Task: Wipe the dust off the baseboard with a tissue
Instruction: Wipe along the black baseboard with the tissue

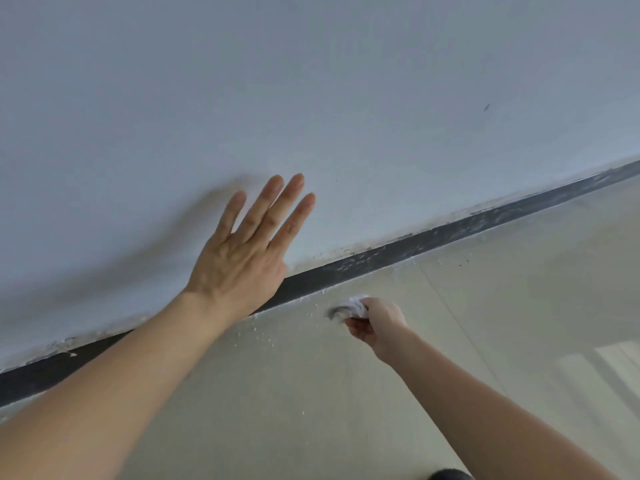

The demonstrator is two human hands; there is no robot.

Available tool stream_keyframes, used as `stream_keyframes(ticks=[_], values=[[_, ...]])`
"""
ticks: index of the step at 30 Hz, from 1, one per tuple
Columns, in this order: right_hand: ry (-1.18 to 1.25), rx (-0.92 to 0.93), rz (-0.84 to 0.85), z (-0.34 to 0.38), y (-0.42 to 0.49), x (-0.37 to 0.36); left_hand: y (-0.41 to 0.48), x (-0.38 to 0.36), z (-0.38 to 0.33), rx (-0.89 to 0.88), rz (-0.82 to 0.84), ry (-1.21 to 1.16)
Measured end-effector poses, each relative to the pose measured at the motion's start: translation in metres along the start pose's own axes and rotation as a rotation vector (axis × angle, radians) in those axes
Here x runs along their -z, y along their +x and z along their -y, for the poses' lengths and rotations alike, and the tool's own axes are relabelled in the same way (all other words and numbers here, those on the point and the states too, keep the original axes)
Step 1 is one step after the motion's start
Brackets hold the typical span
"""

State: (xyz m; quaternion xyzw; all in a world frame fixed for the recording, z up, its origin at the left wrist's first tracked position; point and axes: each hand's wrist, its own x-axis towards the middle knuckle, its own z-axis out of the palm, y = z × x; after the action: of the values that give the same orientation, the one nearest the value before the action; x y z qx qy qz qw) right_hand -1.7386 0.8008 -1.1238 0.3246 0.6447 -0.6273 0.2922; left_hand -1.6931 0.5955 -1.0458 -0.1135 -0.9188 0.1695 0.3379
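Note:
A dark grey baseboard (433,239) runs diagonally from lower left to upper right where the pale wall meets the floor. Its right stretch carries white dust smears; the stretch near the middle looks darker and cleaner. My left hand (242,258) lies flat against the wall just above the baseboard, fingers spread. My right hand (375,322) is closed on a crumpled white tissue (351,306) with a grey dirty patch. The tissue is over the floor, a little below the baseboard, not touching it.
The white wall (311,81) fills the upper half, with chipped paint along its bottom edge. White flecks (266,336) dot the beige tiled floor (519,306) near the baseboard. A dark object (448,474) peeks in at the bottom edge.

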Motion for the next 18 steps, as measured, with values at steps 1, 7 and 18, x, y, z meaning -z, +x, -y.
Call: stream_keyframes(ticks=[1, 7, 18], values=[[0.022, -0.021, 0.018, -0.006, 0.002, 0.002, 0.017, -0.002, -0.003, -0.051, -0.009, 0.006], [0.181, -0.105, 0.282, -0.012, 0.023, -0.031, 0.077, -0.015, 0.0, -0.306, -0.025, 0.253], [0.541, -0.047, -0.016, 0.044, 0.095, 0.031, 0.072, -0.023, 0.002, -0.377, -0.034, 0.489]])
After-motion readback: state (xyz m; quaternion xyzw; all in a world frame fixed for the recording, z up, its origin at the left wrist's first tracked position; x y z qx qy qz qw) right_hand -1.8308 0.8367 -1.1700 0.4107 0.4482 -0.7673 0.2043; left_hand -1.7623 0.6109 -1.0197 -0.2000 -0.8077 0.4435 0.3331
